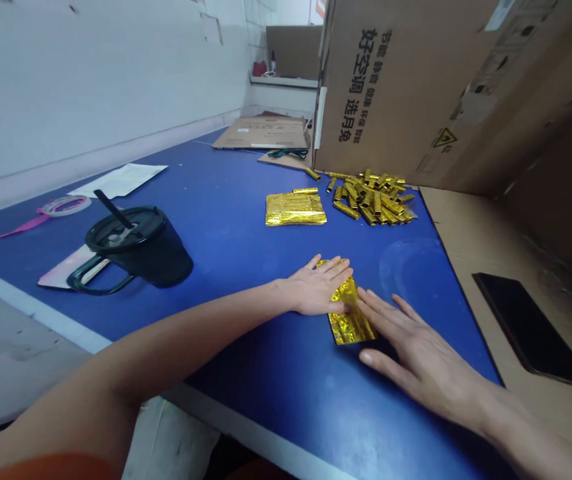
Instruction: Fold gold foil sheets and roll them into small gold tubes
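A crinkled gold foil sheet [349, 313] lies on the blue table [246, 220] in front of me. My left hand [319, 287] rests flat on its far end, fingers stretched out. My right hand [411, 350] lies flat on its near right side, fingers spread and pressing the foil down. Farther back sits a flat stack of gold foil sheets [295, 209], and to its right a heap of several rolled gold foil tubes [373, 198].
A black lidded cup with a straw [139, 250] stands at the left on a pink-edged card. A large cardboard box [416, 80] walls off the back right. A black phone [533, 330] lies on cardboard at right. Tape roll [66, 205] and white paper [121, 179] lie far left.
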A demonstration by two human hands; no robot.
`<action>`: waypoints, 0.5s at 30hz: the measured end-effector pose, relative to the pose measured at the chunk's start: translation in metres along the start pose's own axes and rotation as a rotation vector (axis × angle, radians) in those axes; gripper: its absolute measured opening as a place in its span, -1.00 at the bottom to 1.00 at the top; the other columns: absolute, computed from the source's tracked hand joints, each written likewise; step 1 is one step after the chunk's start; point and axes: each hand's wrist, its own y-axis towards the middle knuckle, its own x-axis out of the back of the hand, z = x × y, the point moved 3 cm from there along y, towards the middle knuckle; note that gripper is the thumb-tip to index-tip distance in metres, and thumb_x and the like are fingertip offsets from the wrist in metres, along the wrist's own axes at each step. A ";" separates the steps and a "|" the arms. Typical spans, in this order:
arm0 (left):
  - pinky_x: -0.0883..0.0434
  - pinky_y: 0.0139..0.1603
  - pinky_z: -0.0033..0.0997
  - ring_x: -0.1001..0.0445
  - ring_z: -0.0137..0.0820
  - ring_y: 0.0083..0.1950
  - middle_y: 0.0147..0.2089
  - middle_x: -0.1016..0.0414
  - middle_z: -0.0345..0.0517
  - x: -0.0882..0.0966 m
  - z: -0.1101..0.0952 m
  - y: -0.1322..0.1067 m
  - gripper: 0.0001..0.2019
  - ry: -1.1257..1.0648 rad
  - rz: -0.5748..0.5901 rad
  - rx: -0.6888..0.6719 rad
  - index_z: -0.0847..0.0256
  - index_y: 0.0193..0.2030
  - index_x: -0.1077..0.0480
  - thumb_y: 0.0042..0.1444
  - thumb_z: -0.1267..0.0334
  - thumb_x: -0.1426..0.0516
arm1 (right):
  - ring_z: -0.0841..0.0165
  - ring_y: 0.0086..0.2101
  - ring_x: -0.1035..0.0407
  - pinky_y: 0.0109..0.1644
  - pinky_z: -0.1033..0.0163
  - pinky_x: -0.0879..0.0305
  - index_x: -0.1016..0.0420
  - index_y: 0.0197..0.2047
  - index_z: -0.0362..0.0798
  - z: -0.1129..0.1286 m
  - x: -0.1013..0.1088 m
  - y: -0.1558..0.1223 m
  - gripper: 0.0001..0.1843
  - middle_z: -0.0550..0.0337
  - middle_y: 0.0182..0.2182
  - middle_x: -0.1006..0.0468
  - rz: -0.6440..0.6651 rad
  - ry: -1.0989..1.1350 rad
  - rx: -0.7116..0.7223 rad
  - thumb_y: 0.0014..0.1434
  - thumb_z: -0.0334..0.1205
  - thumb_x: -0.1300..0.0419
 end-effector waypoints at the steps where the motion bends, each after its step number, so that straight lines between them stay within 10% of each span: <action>1: 0.22 0.20 -0.04 0.33 -0.23 0.31 0.32 0.28 0.05 0.000 0.000 0.000 -0.29 0.001 -0.003 -0.001 0.33 0.26 0.18 0.10 -0.15 0.22 | 0.19 0.16 0.11 0.17 -0.13 0.13 0.11 0.25 -0.07 -0.004 -0.005 0.006 -0.33 -0.01 0.19 -0.01 -0.004 -0.016 -0.010 0.16 0.06 0.09; 15: 0.26 0.21 -0.04 0.35 -0.26 0.31 0.32 0.30 0.02 0.000 0.000 0.001 -0.26 -0.029 0.001 -0.001 0.32 0.27 0.19 0.08 -0.19 0.26 | 0.05 0.17 0.16 0.09 -0.23 0.03 0.34 0.28 -0.12 0.005 -0.042 -0.039 -0.10 -0.05 0.21 0.07 -0.035 -0.183 -0.016 0.06 0.20 0.06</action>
